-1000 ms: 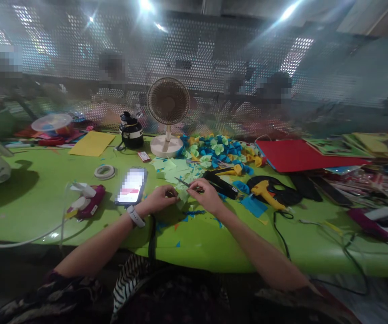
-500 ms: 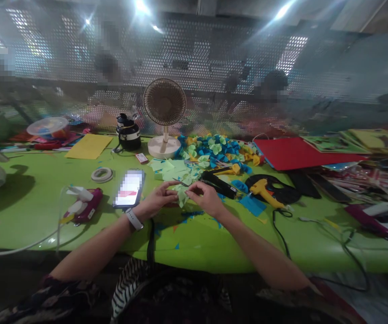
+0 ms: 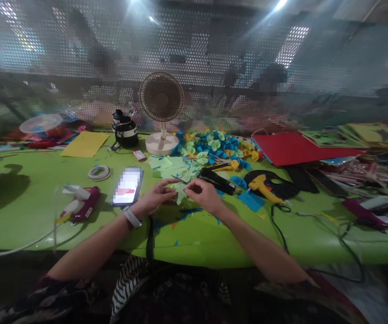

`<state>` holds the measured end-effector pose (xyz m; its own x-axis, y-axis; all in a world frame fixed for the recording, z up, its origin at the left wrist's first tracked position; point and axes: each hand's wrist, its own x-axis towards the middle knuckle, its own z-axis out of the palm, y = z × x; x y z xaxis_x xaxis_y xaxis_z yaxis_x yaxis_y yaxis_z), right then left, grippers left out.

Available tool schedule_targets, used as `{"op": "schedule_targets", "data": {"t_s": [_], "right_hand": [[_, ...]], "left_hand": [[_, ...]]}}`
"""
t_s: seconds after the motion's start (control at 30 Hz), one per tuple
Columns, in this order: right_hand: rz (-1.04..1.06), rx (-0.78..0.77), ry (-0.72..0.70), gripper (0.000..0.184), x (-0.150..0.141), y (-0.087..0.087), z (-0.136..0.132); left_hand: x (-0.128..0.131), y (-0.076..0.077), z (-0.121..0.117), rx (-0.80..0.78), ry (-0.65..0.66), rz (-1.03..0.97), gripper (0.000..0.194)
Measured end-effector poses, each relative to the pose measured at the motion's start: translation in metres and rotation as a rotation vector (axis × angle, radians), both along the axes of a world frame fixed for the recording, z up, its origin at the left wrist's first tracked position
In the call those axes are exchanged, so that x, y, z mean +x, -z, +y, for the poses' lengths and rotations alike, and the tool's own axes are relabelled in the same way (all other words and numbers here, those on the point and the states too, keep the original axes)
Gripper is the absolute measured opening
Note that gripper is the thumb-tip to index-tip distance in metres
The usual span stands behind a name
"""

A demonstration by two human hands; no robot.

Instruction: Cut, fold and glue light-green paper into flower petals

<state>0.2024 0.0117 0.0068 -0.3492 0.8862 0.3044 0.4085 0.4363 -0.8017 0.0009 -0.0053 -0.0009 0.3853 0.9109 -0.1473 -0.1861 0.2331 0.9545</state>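
Observation:
A small pale green folded paper piece is between my two hands above the table. My right hand is closed in a pinch at the right edge of this paper. My left hand, with a white watch band on the wrist, is at its left side, with thumb and fingers bent toward each other. A thin dark stick shows by the left fingertips; which fingers hold it is hard to see. Right behind the hands lie light green paper sheets and a black stapler-like tool.
Blue, green and yellow paper flowers are heaped beside a fan. Left are a lit phone, a tape roll and a power strip. To the right lie a yellow glue gun with a cord and red sheets.
The camera view has shifted slightly, so the tabletop things sit a little higher and further left. The left fingers look somewhat further from the green paper; the right hand keeps its pinch.

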Motion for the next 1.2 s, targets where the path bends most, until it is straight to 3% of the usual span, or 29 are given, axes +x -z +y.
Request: {"op": "schedule_targets", "data": {"t_s": [0.33, 0.63, 0.83, 0.93, 1.1, 1.2], "right_hand": [[-0.038, 0.031, 0.013, 0.014, -0.002, -0.003, -0.002], [-0.07, 0.094, 0.005, 0.012, -0.002, 0.0, -0.001], [-0.083, 0.112, -0.004, 0.012, -0.003, -0.001, -0.004], [-0.031, 0.056, -0.009, 0.014, -0.003, -0.001, -0.004], [0.193, -0.167, -0.03, 0.027, -0.004, 0.003, 0.002], [0.252, -0.188, -0.034, 0.032, -0.005, 0.006, 0.004]], "left_hand": [[0.0, 0.003, 0.0, 0.029, 0.033, -0.001, 0.062], [0.002, -0.008, -0.005, -0.016, -0.037, 0.006, 0.052], [0.006, -0.002, -0.003, -0.018, -0.065, 0.036, 0.061], [0.006, 0.0, -0.002, 0.006, -0.053, 0.02, 0.064], [0.006, -0.001, -0.002, 0.019, -0.058, 0.001, 0.065], [0.006, -0.002, -0.003, 0.023, -0.073, -0.011, 0.064]]}}
